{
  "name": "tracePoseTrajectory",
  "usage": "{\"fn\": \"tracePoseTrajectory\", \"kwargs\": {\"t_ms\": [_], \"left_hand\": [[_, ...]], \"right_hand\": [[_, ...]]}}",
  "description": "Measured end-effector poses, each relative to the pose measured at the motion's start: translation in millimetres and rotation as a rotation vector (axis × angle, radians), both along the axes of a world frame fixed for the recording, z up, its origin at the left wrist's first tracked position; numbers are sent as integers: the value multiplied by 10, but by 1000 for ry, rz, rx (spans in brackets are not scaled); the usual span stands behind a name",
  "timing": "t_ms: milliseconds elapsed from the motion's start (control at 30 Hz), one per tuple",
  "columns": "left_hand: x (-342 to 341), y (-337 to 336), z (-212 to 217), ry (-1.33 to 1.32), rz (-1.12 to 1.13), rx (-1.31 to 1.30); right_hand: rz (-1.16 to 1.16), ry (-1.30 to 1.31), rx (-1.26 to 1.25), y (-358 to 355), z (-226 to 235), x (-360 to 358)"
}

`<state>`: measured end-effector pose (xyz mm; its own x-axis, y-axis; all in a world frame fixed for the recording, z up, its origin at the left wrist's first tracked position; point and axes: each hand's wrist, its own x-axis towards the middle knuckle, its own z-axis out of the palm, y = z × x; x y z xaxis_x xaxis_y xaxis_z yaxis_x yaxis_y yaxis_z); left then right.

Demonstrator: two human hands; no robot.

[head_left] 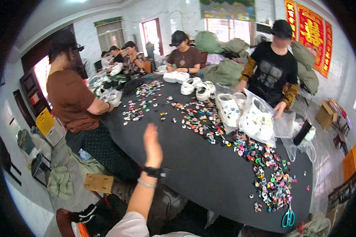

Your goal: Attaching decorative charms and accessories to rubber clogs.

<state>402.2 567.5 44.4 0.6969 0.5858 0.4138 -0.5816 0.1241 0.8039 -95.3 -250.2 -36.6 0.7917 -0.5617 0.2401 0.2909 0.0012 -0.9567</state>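
My left hand (152, 145) is raised over the near edge of the dark table (178, 158), with a black watch and a bracelet on its wrist. Its fingers stretch upward, seen edge-on, and nothing shows in it. Nearest beyond it lies a scatter of small colourful shoe charms (134, 114). A larger heap of charms (271, 177) spreads along the right side. Beyond the heap, white clogs (228, 108) and more clogs in a clear plastic bag (258, 120) stand before a co-worker in black. My right hand is out of the picture.
Teal-handled scissors (288, 218) lie at the table's near right edge. A black bottle (302, 132) rests by clear bags at the right. A co-worker in brown (73, 98) stands close on the left; others work at the far end. A wooden stool (99, 183) is below left.
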Motion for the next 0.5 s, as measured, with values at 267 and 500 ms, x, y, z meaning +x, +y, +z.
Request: {"fn": "tracePoseTrajectory", "kwargs": {"t_ms": [267,500], "left_hand": [[-107,-159,482,153,73,89],[-693,-1928,382,-341,-1343,1494]], "right_hand": [[-21,35,-195,421,-355,-686],[-140,-28,-460,697,-393,-1037]]}}
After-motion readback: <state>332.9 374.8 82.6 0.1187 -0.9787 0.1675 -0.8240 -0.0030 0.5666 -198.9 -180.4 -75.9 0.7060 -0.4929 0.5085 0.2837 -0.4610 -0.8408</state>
